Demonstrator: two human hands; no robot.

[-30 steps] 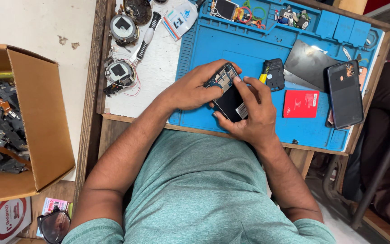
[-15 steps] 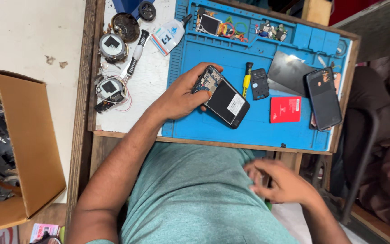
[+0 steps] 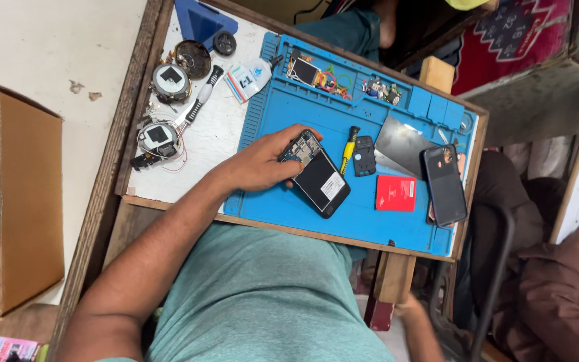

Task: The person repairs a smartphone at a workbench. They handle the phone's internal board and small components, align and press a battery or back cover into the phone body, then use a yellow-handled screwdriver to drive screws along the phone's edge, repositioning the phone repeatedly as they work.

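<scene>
Your right hand [image 3: 407, 314] hangs below the near edge of the surface [image 3: 209, 134], away from the work; you cannot tell how its fingers are set. Your left hand [image 3: 263, 164] rests on the blue mat [image 3: 370, 221], fingers [image 3: 296, 137] curled loosely over the far-left end of the opened phone [image 3: 316, 175], thumb against its near-left edge. The phone lies flat, back up, circuitry exposed at the far end. Treat it as light, rigid and fragile: grip the long side edges, never the bare board. Just right lie a yellow-handled screwdriver [image 3: 350, 149] and a small black cover [image 3: 364, 155].
</scene>
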